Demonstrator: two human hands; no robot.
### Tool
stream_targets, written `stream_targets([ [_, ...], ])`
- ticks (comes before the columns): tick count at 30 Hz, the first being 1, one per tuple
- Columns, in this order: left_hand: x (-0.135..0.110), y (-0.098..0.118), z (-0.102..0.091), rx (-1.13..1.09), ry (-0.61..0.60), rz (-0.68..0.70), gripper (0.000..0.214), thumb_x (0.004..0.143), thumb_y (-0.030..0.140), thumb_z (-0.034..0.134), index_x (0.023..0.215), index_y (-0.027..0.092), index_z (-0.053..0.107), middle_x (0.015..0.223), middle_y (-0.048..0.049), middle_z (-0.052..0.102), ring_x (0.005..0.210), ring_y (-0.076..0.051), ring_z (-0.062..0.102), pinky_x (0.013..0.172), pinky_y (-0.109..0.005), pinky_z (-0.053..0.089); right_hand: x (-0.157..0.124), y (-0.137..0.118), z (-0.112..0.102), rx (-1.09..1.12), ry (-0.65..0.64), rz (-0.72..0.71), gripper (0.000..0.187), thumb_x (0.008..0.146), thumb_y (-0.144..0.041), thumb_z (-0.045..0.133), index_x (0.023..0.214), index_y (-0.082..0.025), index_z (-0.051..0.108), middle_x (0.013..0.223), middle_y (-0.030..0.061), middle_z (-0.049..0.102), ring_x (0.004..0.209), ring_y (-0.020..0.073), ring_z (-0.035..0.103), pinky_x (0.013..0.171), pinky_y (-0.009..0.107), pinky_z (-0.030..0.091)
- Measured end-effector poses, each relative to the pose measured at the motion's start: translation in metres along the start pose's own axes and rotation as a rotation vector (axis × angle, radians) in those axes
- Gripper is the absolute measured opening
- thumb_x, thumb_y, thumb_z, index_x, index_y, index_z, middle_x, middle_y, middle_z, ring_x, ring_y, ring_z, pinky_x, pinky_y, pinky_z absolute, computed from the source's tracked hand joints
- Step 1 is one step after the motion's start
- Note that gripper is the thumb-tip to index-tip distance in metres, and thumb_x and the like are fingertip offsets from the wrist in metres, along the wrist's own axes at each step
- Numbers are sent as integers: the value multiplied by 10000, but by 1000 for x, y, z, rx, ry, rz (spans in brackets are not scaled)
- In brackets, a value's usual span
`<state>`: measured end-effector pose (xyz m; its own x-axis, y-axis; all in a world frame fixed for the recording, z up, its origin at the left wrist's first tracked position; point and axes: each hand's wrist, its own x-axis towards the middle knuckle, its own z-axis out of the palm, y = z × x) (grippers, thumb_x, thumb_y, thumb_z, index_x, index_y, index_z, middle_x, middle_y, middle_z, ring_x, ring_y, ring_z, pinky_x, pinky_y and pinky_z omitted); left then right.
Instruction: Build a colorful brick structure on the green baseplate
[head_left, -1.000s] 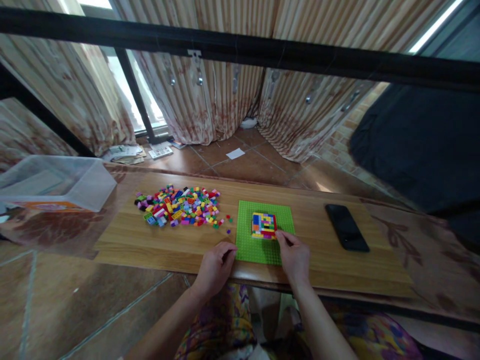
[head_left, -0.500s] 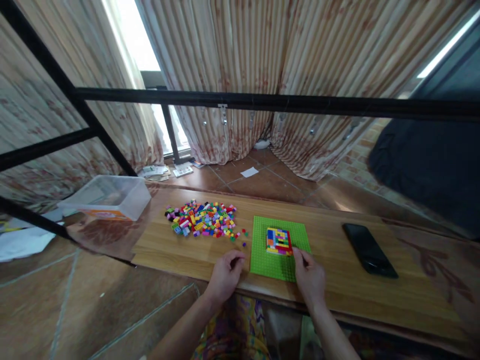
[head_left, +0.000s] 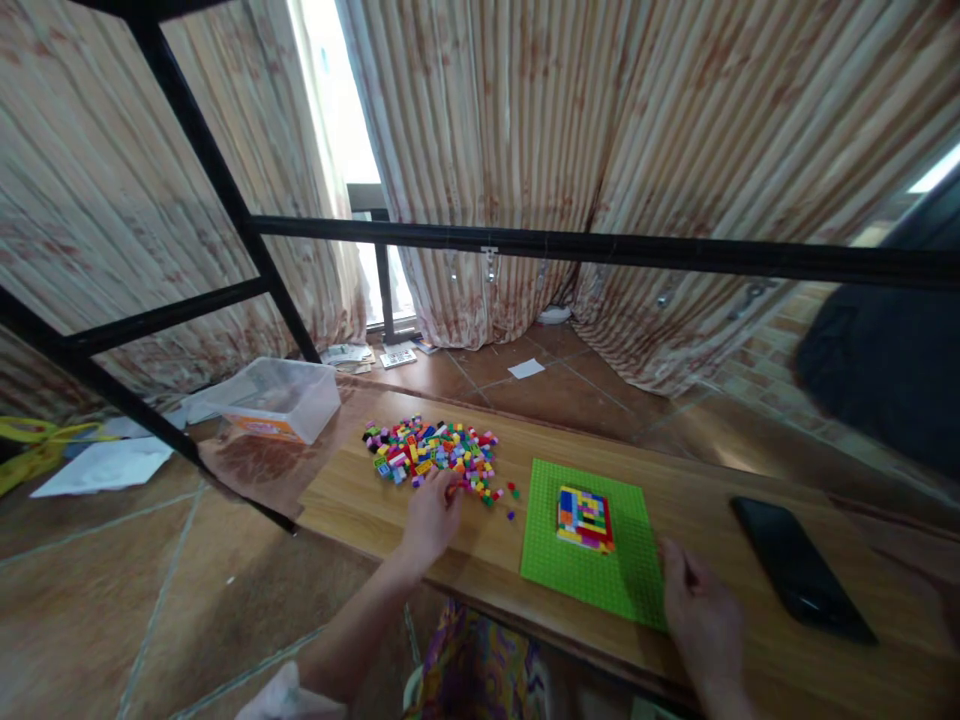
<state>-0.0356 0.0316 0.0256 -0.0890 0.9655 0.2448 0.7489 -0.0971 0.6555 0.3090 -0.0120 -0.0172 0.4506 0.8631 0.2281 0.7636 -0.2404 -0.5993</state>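
1. A clear plastic box [head_left: 274, 400] stands at the far left end of the table [head_left: 352, 500], well apart from the rest.
2. A pile of loose bricks [head_left: 431, 452] in many colours lies spread on the wood. It is a large heap, so most of the pieces are unused. A few strays lie between the heap and the plate.
3. The left hand [head_left: 429, 518] reaches to the near edge of the pile. Its fingers [head_left: 450, 492] are drawn together over a small reddish piece, but whether they have gripped it cannot be told.
4. The green baseplate [head_left: 600, 590] lies flat near the table's front edge, just right of the pile. A compact square block of bricks [head_left: 584, 518] is pressed onto its middle. It is several colours and looks a layer or two high, and wide bare green margins are left all round it.
5. The right hand [head_left: 701, 620] rests by the plate's near right corner with its fingers loosely bent and nothing visible in them.
6. A dark phone [head_left: 799, 580] lies face up farther right, untouched.
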Motion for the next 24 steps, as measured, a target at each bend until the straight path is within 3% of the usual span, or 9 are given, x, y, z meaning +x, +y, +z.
stream_targets([
  [6,45,13,12,316,-2,131,199,871,218,508,1042,202,607,1040,-73,595,961,-196,583,836,-298,460,1,15,2,28,-1,7,584,864,-620,341,900,-156,693,899,154,717,830,294,658,689,338,445],
  [12,69,13,28,297,-62,128,149,837,155,519,948,157,618,1076,-123,589,1069,-249,531,931,-364,423,0,9,1,69,5,21,565,859,-608,365,898,-156,702,944,155,721,835,293,655,701,343,449],
  [19,59,10,19,62,-7,45,140,834,133,496,820,170,631,952,-97,628,992,-222,573,936,-364,419,0,9,2,70,16,18,552,867,-605,371,873,-167,706,891,139,723,801,282,656,670,332,437],
  [24,34,15,10,-202,10,-89,227,857,262,468,910,151,658,809,-56,666,727,-162,621,676,-276,488,1,11,5,81,42,-22,559,876,-599,373,894,-149,704,904,150,720,810,279,657,694,337,445],
])
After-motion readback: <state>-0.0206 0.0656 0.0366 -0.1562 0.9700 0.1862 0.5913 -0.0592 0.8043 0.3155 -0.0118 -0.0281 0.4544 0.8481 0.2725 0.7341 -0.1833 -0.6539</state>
